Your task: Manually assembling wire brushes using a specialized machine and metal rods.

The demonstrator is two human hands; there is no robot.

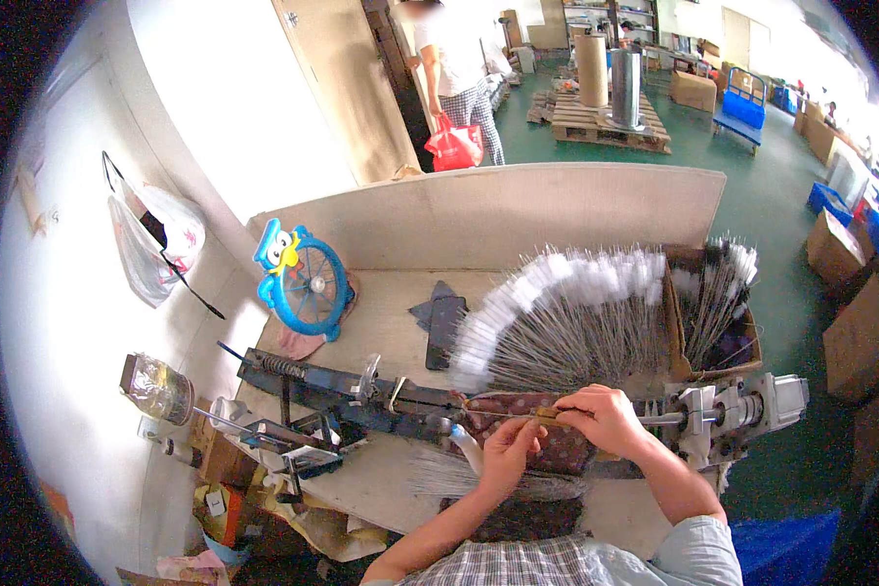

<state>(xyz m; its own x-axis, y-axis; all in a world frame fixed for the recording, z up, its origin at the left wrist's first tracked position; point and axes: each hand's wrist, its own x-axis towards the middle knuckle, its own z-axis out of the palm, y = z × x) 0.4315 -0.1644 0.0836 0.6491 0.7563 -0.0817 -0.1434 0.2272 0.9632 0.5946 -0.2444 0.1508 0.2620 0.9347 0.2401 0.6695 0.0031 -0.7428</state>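
In the middle of the bench, my left hand [511, 451] is closed in a pinch on a thin wire [503, 414], close to a white tube with a blue tip [467, 447]. My right hand [606, 418] pinches a small brass-coloured piece [547, 416] at the right end of that wire. A dotted dark red cloth [562, 451] lies beneath both hands. Loose thin wires [439, 476] lie beside my left forearm. Behind the hands, a wide fan of wire brushes with white bristle ends [566, 313] is spread on the bench.
A long dark metal machine [361, 405] runs to the left; a chuck-like silver machine head [703, 415] stands right. Further back are a blue cartoon fan [308, 283], a dark phone [446, 332] and a carton of dark brushes [718, 313]. A person carries a red bag [455, 145] beyond the partition [498, 210].
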